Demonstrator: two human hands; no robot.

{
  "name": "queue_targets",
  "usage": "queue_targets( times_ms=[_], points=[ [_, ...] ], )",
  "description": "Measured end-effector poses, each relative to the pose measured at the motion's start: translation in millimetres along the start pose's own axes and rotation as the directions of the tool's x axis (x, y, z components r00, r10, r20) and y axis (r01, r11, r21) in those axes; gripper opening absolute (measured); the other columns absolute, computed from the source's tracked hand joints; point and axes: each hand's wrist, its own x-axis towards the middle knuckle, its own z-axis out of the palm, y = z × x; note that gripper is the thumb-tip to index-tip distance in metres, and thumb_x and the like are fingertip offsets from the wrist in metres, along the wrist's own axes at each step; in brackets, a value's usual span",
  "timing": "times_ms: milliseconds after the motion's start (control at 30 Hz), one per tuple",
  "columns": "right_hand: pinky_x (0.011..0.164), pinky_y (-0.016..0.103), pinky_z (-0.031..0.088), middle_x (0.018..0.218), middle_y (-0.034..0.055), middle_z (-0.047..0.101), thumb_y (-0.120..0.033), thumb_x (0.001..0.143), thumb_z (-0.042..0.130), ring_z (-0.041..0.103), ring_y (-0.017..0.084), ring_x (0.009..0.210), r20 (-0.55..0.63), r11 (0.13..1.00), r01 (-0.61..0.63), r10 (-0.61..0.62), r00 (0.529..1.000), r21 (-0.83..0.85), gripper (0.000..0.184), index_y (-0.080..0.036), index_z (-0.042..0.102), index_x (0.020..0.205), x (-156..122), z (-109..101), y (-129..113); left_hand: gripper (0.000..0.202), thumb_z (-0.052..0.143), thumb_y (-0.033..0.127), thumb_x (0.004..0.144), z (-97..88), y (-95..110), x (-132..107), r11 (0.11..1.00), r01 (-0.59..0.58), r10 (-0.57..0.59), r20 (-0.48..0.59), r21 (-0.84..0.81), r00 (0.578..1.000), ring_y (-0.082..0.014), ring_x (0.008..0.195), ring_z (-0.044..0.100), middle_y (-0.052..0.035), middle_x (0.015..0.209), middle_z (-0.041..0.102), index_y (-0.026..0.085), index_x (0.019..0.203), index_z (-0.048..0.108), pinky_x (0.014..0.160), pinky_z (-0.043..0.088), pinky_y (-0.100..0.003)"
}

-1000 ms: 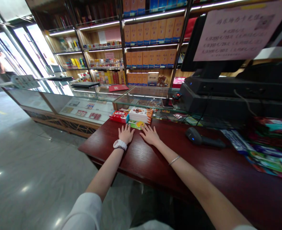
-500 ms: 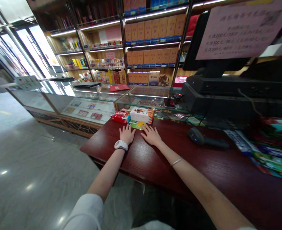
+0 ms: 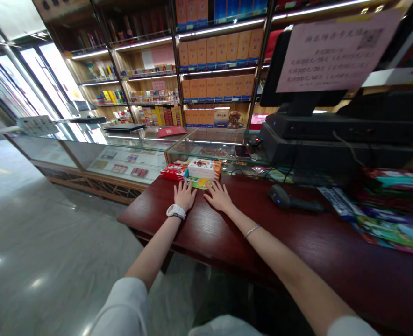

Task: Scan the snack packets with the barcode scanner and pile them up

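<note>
My left hand [image 3: 184, 197] lies flat and open on the dark red wooden desk [image 3: 206, 228], its fingertips at the left end of a green and yellow packet [image 3: 196, 183]. Palm down, my right hand [image 3: 218, 197] has its fingers spread, with the fingertips at the packet's right end. Neither hand grips anything. Right behind the packet stand a stack of red boxes [image 3: 174, 172] on the left and a stack of white and orange boxes [image 3: 204, 168] on the right. A white watch [image 3: 176, 211] is on my left wrist.
A black barcode scanner [image 3: 290, 199] lies on the desk to the right, before colourful packets [image 3: 385, 224]. A monitor with a pink paper sign [image 3: 332, 56] stands behind it. Glass display cases [image 3: 122, 161] run along the back left, below lit shelves [image 3: 217, 70].
The camera view has shifted slightly, so the monitor and scanner appear further left. Both hands keep nearly the same place by the packet, fingers still spread.
</note>
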Motion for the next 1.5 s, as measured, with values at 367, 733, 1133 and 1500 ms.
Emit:
queue_targets(
  times_ms=[367,733,1133,1500],
  points=[
    [0.119,0.058,0.017,0.163,0.0022,0.02,-0.047,0.097,0.04,0.019,0.033,0.149,-0.087,0.991,0.074,-0.084,0.993,-0.11,0.063,-0.026,0.026,0.155,-50,-38,28,0.056,0.035,0.045,0.099,-26.8,30,-30,0.972,-0.221,0.228,-0.105,0.076,0.968,-0.032,0.147,0.027,-0.006,0.16,0.028,0.023,0.151,0.036,0.12,0.021,-0.056],
    [0.12,0.052,0.019,0.162,0.0041,0.025,-0.03,0.09,0.051,0.027,0.028,0.147,-0.247,0.985,-0.023,-0.02,0.969,-0.174,0.069,-0.025,0.027,0.154,-123,-89,89,0.056,0.034,0.044,0.099,-37.9,126,-58,0.866,-0.5,0.489,-0.166,-0.026,0.856,-0.0302,0.147,0.028,-0.0067,0.159,0.032,0.022,0.15,0.037,0.119,0.025,-0.055],
    [0.12,0.051,0.018,0.16,0.0039,0.029,-0.033,0.091,0.045,0.03,0.027,0.145,-0.352,0.942,-0.29,0.216,0.91,-0.171,0.064,-0.025,0.03,0.153,-234,-120,177,0.052,0.037,0.041,0.099,-37.5,247,-80,0.651,-0.739,0.726,-0.141,-0.173,0.673,-0.0265,0.146,0.03,-0.005,0.157,0.037,0.023,0.148,0.039,0.122,0.02,-0.052],
    [0.118,0.051,0.024,0.153,0.0127,0.04,-0.036,0.093,0.042,0.039,0.028,0.139,-0.502,0.817,-0.562,0.433,0.748,-0.131,0.057,-0.016,0.041,0.146,-326,-130,258,0.051,0.04,0.039,0.098,-10.3,356,-110,0.421,-0.873,0.877,-0.133,-0.247,0.461,-0.0253,0.143,0.035,-0.0074,0.154,0.042,0.02,0.145,0.041,0.122,0.02,-0.051]
  ],
)
